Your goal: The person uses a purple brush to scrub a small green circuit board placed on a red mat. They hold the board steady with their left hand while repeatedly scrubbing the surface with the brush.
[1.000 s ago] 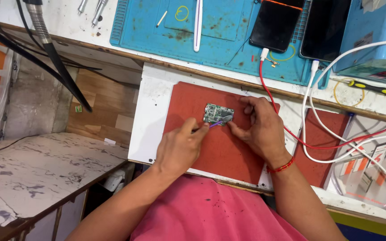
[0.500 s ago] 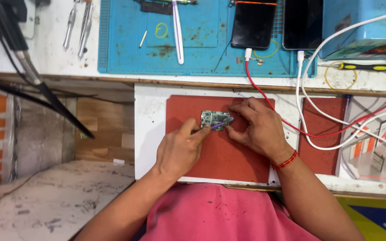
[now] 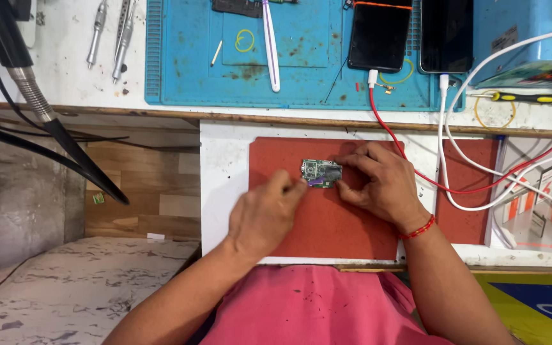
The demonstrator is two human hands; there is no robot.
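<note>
A small green circuit board point(image 3: 319, 171) lies on a red mat point(image 3: 327, 223) set on a white board. My right hand point(image 3: 375, 182) pins the circuit board from the right, fingers touching its edge and top. My left hand point(image 3: 264, 214) is curled just left of and below the circuit board, its fingertips pinched at the board's lower left corner; whether a thin tool sits in those fingers is too small to tell. A red string band circles my right wrist.
A blue work mat point(image 3: 289, 57) lies at the back with a white stick tool point(image 3: 269, 45) and two dark phones point(image 3: 379, 35) plugged into red and white cables point(image 3: 455, 185). Metal screwdrivers point(image 3: 119, 38) lie at back left, a yellow-handled one point(image 3: 525, 98) at right. A black nozzle point(image 3: 39, 108) hangs left.
The view has shifted, so the bench sits lower and more centred in frame. Both hands stay at the circuit board; my left hand's fingers have shifted slightly at its lower left corner.
</note>
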